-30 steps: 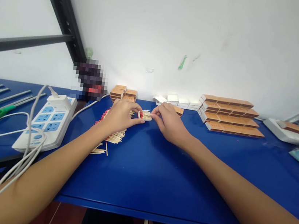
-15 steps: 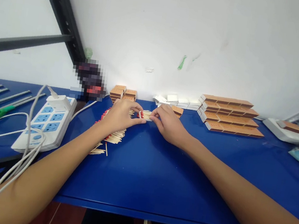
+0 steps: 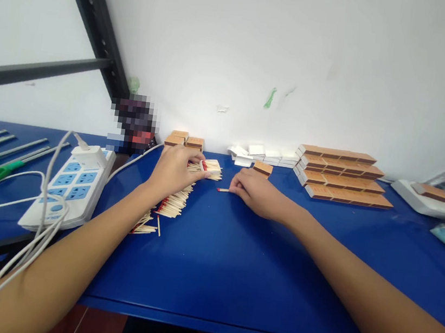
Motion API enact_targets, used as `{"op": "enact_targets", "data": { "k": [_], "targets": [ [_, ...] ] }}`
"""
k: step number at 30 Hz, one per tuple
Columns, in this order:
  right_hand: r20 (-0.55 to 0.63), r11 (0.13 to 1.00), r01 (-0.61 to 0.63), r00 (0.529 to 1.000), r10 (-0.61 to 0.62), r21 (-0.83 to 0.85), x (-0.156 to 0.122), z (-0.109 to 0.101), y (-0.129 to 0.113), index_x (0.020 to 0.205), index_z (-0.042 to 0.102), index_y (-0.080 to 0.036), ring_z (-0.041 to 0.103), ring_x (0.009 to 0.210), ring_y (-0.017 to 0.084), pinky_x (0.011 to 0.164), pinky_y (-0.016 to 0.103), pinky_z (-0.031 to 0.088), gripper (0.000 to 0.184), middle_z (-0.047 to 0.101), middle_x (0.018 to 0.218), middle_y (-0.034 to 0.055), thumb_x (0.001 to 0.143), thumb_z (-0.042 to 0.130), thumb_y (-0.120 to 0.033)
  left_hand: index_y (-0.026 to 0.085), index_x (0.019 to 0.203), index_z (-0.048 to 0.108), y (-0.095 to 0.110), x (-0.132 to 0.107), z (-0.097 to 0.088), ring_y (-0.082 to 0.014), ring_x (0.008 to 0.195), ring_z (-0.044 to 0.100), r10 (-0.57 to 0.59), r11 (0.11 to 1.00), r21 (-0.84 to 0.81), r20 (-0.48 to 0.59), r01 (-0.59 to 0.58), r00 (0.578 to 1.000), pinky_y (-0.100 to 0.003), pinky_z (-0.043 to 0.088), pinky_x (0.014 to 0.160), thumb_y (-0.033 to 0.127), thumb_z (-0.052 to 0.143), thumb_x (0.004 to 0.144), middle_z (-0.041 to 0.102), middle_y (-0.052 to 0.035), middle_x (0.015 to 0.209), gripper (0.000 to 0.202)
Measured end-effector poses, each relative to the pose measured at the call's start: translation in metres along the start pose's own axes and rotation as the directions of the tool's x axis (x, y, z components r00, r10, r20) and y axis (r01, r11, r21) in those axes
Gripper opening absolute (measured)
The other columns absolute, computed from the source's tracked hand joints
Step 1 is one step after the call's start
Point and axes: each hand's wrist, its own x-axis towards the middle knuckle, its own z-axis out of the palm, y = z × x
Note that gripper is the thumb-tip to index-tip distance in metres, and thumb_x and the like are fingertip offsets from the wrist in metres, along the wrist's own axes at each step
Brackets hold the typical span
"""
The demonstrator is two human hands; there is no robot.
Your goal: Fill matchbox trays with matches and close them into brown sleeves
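Head view: matchboxes (image 3: 347, 196) bear illegible print; right hand (image 3: 257, 194) pinches a match (image 3: 223, 190).

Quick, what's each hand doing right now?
Left hand: closed, holding a white tray of matches.
Right hand: closed, holding a single match, red head outward.

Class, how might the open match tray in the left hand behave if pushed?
The tray would likely spill matches: it is uncovered, and their ends appear to jut out. Thin walls suggest it is light and might bend if the left hand squeezes hard.
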Motion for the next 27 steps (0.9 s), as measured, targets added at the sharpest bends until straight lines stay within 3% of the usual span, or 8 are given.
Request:
{"op": "enact_targets", "data": {
  "k": [3, 6, 9, 13, 19, 27],
  "targets": [
    [0.001, 1.0, -0.02, 1.0, 0.02, 0.012, -0.001, -0.005, -0.002, 0.09, 0.065, -0.021, 0.061, 0.088, 0.023, 0.077, 0.036, 0.048, 0.015, 0.067, 0.093, 0.0077, 0.102, 0.061, -0.028, 0.024, 0.097, 0.08, 0.003, -0.001, 0.001, -0.0289, 0.1, 0.076, 0.022, 1.0, -0.01, 0.027, -0.022, 0.999, -0.043, 0.055, 0.092, 0.045, 0.09, 0.082, 0.083, -0.0046, 0.101, 0.027],
    [-0.167, 1.0, -0.003, 0.986, 0.005, 0.014, 0.001, -0.01, -0.01, 0.095, 0.067, -0.02, 0.06, 0.085, 0.023, 0.08, 0.038, 0.048, 0.021, 0.066, 0.089, 0.0067, 0.107, 0.056, -0.034, 0.026, 0.1, 0.08, 0.004, -0.003, 0.004, -0.0303, 0.103, 0.073, 0.07, 0.996, 0.051, 0.07, -0.074, 0.995, -0.045, 0.052, 0.094, 0.044, 0.089, 0.084, 0.083, -0.0033, 0.101, 0.026],
    [-0.263, 0.997, 0.082, 0.961, -0.082, -0.014, 0.001, -0.01, -0.018, 0.113, 0.072, -0.021, 0.061, 0.09, 0.023, 0.085, 0.039, 0.048, 0.025, 0.066, 0.095, 0.0082, 0.11, 0.05, -0.033, 0.024, 0.101, 0.08, 0.002, -0.004, 0.007, -0.0291, 0.1, 0.074, 0.114, 0.993, 0.03, 0.068, -0.116, 0.991, -0.044, 0.051, 0.093, 0.046, 0.089, 0.084, 0.083, -0.0033, 0.101, 0.029],
    [-0.199, 0.98, 0.139, 0.966, -0.166, -0.141, -0.004, -0.002, -0.023, 0.128, 0.075, -0.023, 0.057, 0.088, 0.023, 0.075, 0.037, 0.045, 0.034, 0.061, 0.097, 0.0094, 0.111, 0.047, -0.036, 0.026, 0.102, 0.08, 0.001, -0.004, 0.009, -0.0261, 0.097, 0.076, 0.141, 0.99, -0.026, 0.062, -0.14, 0.988, -0.042, 0.052, 0.092, 0.049, 0.086, 0.086, 0.083, -0.0021, 0.099, 0.029],
    [-0.194, 0.945, 0.178, 0.952, -0.235, -0.275, -0.006, 0.0, -0.027, 0.125, 0.076, -0.02, 0.052, 0.084, 0.022, 0.069, 0.034, 0.04, 0.035, 0.059, 0.095, 0.0094, 0.111, 0.047, -0.033, 0.026, 0.101, 0.079, 0.002, -0.005, 0.011, -0.0264, 0.096, 0.077, 0.152, 0.988, -0.032, 0.059, -0.151, 0.987, -0.042, 0.053, 0.091, 0.057, 0.085, 0.085, 0.083, -0.0019, 0.097, 0.035],
    [-0.232, 0.93, 0.216, 0.929, -0.29, -0.298, -0.007, 0.001, -0.029, 0.111, 0.076, -0.017, 0.051, 0.084, 0.021, 0.071, 0.033, 0.039, 0.029, 0.059, 0.094, 0.0091, 0.111, 0.05, -0.03, 0.023, 0.102, 0.079, 0.001, -0.005, 0.011, -0.024, 0.094, 0.077, 0.151, 0.987, -0.067, 0.042, -0.148, 0.988, -0.038, 0.052, 0.089, 0.047, 0.09, 0.083, 0.083, -0.0005, 0.097, 0.033]
  ]
}}
